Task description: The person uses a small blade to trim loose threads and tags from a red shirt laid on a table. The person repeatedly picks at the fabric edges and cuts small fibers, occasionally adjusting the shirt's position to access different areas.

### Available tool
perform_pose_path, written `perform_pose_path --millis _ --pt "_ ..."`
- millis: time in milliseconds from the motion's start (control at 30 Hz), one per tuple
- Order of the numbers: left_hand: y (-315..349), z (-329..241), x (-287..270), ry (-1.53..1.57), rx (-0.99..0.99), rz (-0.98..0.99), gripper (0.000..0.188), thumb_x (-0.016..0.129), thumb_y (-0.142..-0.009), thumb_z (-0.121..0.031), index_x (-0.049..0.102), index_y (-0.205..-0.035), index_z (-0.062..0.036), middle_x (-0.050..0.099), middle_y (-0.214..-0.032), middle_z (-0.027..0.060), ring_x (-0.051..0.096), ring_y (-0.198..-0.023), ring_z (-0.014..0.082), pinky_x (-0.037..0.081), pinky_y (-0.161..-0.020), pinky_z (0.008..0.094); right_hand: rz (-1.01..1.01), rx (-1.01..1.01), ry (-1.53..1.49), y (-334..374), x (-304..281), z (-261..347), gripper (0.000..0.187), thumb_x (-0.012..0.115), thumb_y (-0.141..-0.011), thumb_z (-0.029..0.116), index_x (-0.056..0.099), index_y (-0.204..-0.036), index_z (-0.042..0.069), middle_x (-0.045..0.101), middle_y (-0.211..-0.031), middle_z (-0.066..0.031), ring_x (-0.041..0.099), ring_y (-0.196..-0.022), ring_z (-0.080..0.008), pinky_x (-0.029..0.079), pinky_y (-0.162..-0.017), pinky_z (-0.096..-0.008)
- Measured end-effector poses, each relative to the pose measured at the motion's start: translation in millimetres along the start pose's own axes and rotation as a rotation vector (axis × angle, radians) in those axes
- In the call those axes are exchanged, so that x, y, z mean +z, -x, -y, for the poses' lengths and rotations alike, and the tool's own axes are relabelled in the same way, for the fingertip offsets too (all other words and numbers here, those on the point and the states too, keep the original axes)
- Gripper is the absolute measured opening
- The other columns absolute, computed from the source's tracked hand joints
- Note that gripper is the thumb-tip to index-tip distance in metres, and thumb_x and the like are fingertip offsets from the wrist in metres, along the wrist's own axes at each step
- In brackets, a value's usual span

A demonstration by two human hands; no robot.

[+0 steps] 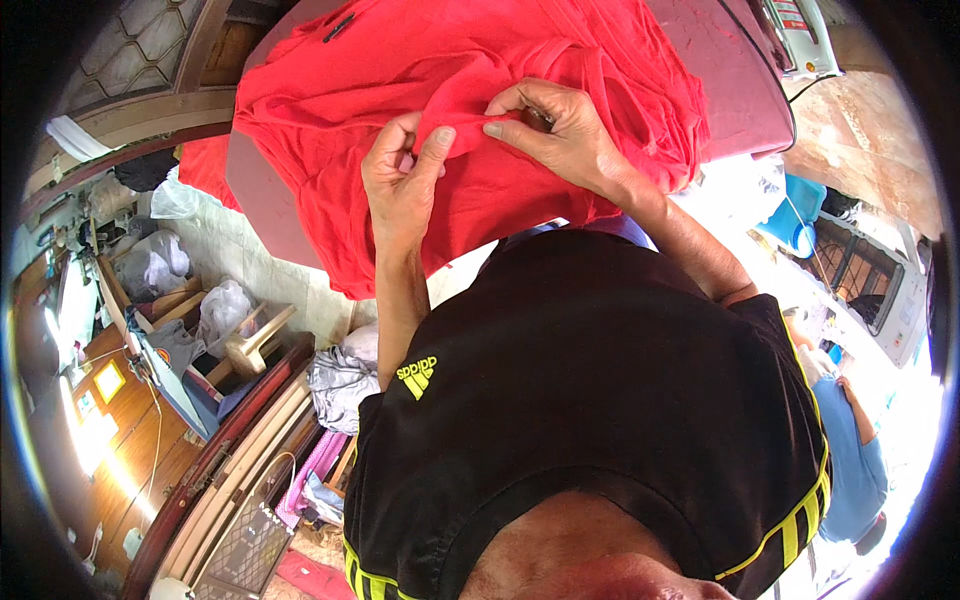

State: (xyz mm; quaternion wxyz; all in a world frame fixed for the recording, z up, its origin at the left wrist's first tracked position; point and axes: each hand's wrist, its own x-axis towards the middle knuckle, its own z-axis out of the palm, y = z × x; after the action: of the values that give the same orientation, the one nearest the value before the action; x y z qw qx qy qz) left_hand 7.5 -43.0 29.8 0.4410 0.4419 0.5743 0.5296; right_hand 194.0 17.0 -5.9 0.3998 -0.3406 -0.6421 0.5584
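A large red cloth (330, 170) lies bunched and wrinkled in front of me, and its near edge hangs down toward my lap. My left hand (400, 175) is closed, pinching a fold of it between thumb and fingers. To its right, my right hand (555, 130) pinches another part of the same fold, thumb and forefinger close together. Between the two hands the fabric is gathered. A small dark strip (339, 27) rests on the far left part of the cloth; I cannot tell whether it is attached.
Under the cloth is a maroon-covered table (745, 90). A white appliance (805, 40) with a cord stands at its far right. Lower right are a blue tub (795, 215) and a person in blue (850, 460). Wooden furniture and plastic bags (155, 260) crowd the left.
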Motion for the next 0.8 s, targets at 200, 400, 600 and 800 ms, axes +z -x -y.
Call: perform_pose_path --millis 200,400,600,800 --pt "-11 -4 18 -0.302 0.325 0.023 0.021 0.074 -0.086 -0.007 0.069 -0.104 0.0021 0.073 -0.090 0.0073 0.068 -0.089 0.0154 0.052 -0.082 0.0278 0.067 0.078 -0.171 -4 3 -1 0.010 0.072 -0.089 0.010 0.072 -0.096 0.002 0.067 -0.081 0.0008 0.058 -0.075 -0.0044 0.048 -0.067 -0.0218" --pt "-20 14 -5 -0.314 0.122 0.213 0.012 0.073 -0.087 -0.006 0.071 -0.096 0.0014 0.072 -0.086 0.0040 0.063 -0.081 0.0097 0.050 -0.078 0.0253 -0.039 -0.055 -0.263 -14 0 -16 0.012 0.070 -0.092 0.013 0.072 -0.096 0.002 0.068 -0.094 -0.0025 0.061 -0.082 -0.0058 0.050 -0.072 -0.0238" --pt "-23 13 -8 -0.057 -0.068 0.229 0.006 0.072 -0.089 -0.006 0.072 -0.093 -0.0009 0.068 -0.083 -0.0031 0.058 -0.076 0.0048 0.047 -0.073 0.0214 0.163 0.032 0.147 -12 -32 12 0.027 0.060 -0.098 0.021 0.057 -0.118 0.003 0.067 -0.097 -0.0084 0.063 -0.093 -0.0137 0.050 -0.086 -0.0280" --pt "-25 15 -9 0.053 -0.153 0.210 0.009 0.073 -0.089 -0.009 0.073 -0.093 -0.0012 0.067 -0.082 -0.0037 0.056 -0.075 0.0047 0.047 -0.073 0.0214 0.218 -0.115 0.146 -21 -19 3 0.024 0.050 -0.103 0.020 0.056 -0.117 0.000 0.063 -0.093 -0.0094 0.062 -0.091 -0.0165 0.050 -0.087 -0.0313"
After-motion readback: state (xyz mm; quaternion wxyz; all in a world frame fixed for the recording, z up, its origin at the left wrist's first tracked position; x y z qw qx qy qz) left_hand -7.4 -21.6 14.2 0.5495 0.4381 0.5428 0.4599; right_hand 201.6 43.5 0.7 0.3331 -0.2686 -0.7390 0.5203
